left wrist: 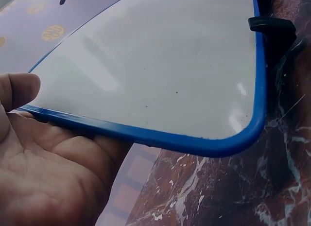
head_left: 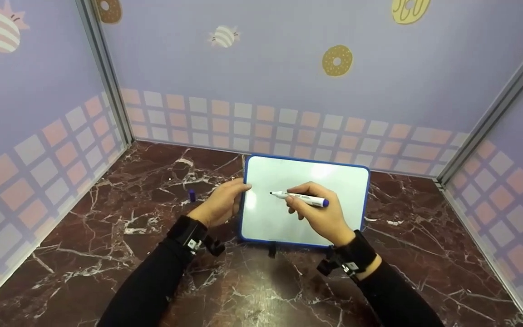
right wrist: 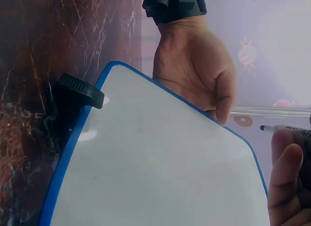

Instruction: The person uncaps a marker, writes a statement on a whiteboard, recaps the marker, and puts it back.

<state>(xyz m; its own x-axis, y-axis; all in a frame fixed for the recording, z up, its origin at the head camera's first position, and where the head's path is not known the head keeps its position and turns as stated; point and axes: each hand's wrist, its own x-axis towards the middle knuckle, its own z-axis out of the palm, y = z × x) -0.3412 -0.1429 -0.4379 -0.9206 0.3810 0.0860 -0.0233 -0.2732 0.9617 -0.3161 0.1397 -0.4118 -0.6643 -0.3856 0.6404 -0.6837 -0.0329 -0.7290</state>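
A whiteboard with a blue frame stands tilted on the table, its surface bare of writing. My left hand grips its left edge, thumb on the front and fingers behind, as the left wrist view shows with the hand at the frame. In my right hand a white marker with a blue end is pinched between thumb and fingers. Its uncapped dark tip points left over the board; in the right wrist view the marker appears apart from the surface.
A blue marker cap stands on the dark marbled table, left of my left hand. A black clip-like stand holds the board's lower edge. Patterned panels enclose the table at the back and both sides.
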